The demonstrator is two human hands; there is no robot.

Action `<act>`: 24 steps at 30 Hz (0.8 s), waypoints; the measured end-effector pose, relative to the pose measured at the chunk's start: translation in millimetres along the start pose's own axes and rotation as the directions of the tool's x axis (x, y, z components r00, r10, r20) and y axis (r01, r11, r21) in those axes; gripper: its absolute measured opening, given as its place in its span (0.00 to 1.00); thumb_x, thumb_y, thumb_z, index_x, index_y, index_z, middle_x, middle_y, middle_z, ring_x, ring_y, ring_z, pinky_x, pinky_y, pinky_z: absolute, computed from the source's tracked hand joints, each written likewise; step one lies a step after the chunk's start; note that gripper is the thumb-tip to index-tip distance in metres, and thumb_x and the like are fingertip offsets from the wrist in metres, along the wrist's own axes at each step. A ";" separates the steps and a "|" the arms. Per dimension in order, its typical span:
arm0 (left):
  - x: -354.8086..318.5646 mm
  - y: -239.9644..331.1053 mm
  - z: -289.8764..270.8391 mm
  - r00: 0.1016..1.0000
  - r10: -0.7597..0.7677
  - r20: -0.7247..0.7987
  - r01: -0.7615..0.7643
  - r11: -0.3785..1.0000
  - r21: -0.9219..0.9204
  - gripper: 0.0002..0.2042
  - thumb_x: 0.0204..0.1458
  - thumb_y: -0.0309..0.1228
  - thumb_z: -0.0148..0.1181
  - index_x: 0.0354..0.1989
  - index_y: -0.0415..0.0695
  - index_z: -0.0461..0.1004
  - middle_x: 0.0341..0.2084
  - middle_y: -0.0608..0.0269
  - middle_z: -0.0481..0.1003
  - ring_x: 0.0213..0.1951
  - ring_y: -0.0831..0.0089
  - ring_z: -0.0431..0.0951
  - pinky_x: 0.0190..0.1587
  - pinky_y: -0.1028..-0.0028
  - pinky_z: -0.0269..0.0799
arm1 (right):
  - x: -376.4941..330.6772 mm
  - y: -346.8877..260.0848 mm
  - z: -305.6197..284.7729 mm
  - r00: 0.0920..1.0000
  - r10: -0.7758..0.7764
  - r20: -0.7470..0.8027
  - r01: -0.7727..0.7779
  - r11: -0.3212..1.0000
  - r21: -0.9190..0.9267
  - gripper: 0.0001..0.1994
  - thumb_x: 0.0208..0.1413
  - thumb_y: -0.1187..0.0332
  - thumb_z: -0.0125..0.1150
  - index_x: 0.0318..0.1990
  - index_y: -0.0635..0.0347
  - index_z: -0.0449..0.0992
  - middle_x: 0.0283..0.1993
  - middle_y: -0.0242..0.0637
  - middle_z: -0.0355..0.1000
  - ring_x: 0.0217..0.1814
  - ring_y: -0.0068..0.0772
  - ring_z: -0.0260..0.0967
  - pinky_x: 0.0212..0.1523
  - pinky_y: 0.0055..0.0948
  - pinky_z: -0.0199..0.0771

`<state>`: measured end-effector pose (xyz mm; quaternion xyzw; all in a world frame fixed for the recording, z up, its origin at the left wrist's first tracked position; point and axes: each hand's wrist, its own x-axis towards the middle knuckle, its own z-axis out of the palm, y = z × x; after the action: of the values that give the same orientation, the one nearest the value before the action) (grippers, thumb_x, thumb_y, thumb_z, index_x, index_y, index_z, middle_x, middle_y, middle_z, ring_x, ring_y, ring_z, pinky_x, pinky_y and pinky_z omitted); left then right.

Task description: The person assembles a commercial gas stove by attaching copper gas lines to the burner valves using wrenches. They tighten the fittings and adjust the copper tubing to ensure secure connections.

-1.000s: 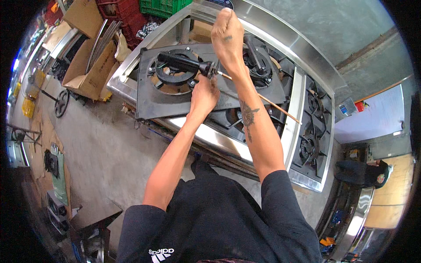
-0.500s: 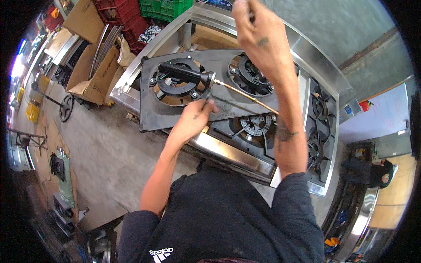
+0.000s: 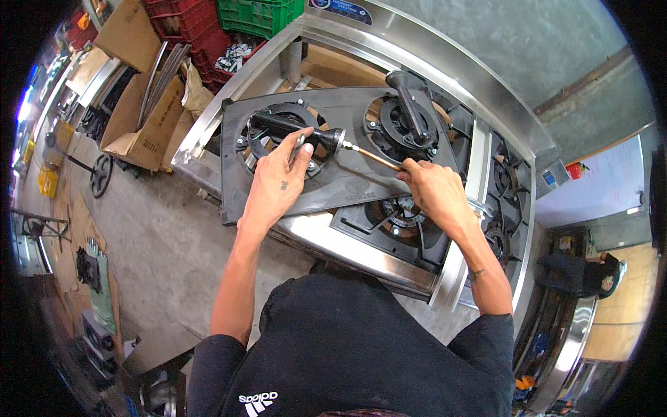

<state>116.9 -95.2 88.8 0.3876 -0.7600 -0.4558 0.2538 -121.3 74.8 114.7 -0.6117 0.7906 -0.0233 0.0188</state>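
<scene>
Hands back on the copper tube over the stove plate

Hands have both come down to the dark stove plate (image 3: 347, 184) since a moment ago, when the right arm was stretched far out past its back edge. That reach is over, so the work looks to have shifted to the parts lying on the plate itself.

The left hand (image 3: 278, 184) rests on the plate's left half, palm down, with its fingers closed round a small metal tool (image 3: 297, 147) that stands up beside the black burner pipe (image 3: 288, 128). That pipe lies across the plate's left ring opening. From the pipe's right end a thin copper tube (image 3: 375, 158) runs toward the plate's front right edge.

The right hand (image 3: 431, 191) sits at that front right edge, fingers pinched on the tube's free end. Its forearm comes in bent from the person's side.

A second black burner pipe (image 3: 410, 104) stands over the plate's right ring opening, untouched. Beneath the plate lies the steel stove frame (image 3: 361, 254), and left of it a cardboard box (image 3: 142, 132) sits on the floor
</scene>
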 end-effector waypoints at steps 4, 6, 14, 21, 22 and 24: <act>0.4 -1.6 0.4 0.999 0.036 -0.007 -0.036 0.999 0.010 0.20 0.70 0.42 0.54 0.64 0.46 0.76 0.24 0.58 0.70 0.28 0.74 0.67 0.36 0.69 0.68 | 1.4 -5.1 0.7 0.999 0.032 0.022 -0.033 0.999 0.041 0.12 0.69 0.61 0.57 0.43 0.61 0.75 0.34 0.52 0.79 0.35 0.62 0.79 0.35 0.56 0.76; 0.5 -2.6 0.5 0.999 0.044 -0.018 -0.043 0.999 0.007 0.19 0.70 0.38 0.54 0.64 0.44 0.75 0.22 0.53 0.69 0.25 0.72 0.67 0.34 0.67 0.69 | 2.9 -5.5 1.0 0.998 0.052 0.041 -0.054 0.998 0.032 0.11 0.69 0.62 0.57 0.42 0.61 0.76 0.33 0.52 0.79 0.35 0.62 0.79 0.35 0.56 0.76; -3.0 9.9 -13.8 0.999 -0.044 0.001 0.044 0.998 -0.039 0.20 0.70 0.42 0.56 0.63 0.41 0.75 0.27 0.66 0.72 0.31 0.79 0.68 0.37 0.73 0.68 | -3.4 -10.5 -22.6 0.998 0.024 0.062 -0.029 0.995 0.090 0.25 0.67 0.52 0.62 0.60 0.63 0.67 0.31 0.56 0.78 0.35 0.64 0.78 0.37 0.56 0.75; -15.5 -14.8 -99.9 0.954 0.048 -0.297 -0.017 0.994 0.104 0.16 0.70 0.39 0.58 0.53 0.39 0.77 0.36 0.68 0.74 0.37 0.84 0.68 0.42 0.77 0.67 | -20.4 -30.6 -94.3 0.983 0.133 0.123 -0.170 0.915 0.366 0.17 0.69 0.59 0.62 0.57 0.58 0.74 0.25 0.48 0.76 0.24 0.52 0.76 0.29 0.45 0.71; -16.6 -21.2 -116.7 0.939 0.039 -0.342 -0.005 0.995 0.100 0.15 0.71 0.40 0.57 0.53 0.39 0.76 0.35 0.68 0.74 0.36 0.84 0.67 0.42 0.78 0.67 | -21.3 -37.0 -100.7 0.984 0.144 0.110 -0.176 0.896 0.407 0.16 0.67 0.61 0.64 0.57 0.57 0.75 0.21 0.45 0.71 0.20 0.46 0.69 0.26 0.41 0.66; -16.0 -35.4 -147.3 0.908 -0.024 -0.418 0.048 0.998 0.047 0.15 0.72 0.40 0.55 0.52 0.40 0.74 0.34 0.70 0.72 0.35 0.84 0.66 0.41 0.79 0.65 | -20.8 -52.0 -111.3 0.989 0.130 0.068 -0.147 0.890 0.432 0.15 0.65 0.65 0.66 0.56 0.58 0.76 0.19 0.41 0.68 0.18 0.39 0.67 0.25 0.36 0.64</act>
<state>247.5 -165.2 124.0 0.4967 -0.6936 -0.3457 0.3907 -72.3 83.4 228.9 -0.5344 0.8064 -0.1866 0.1711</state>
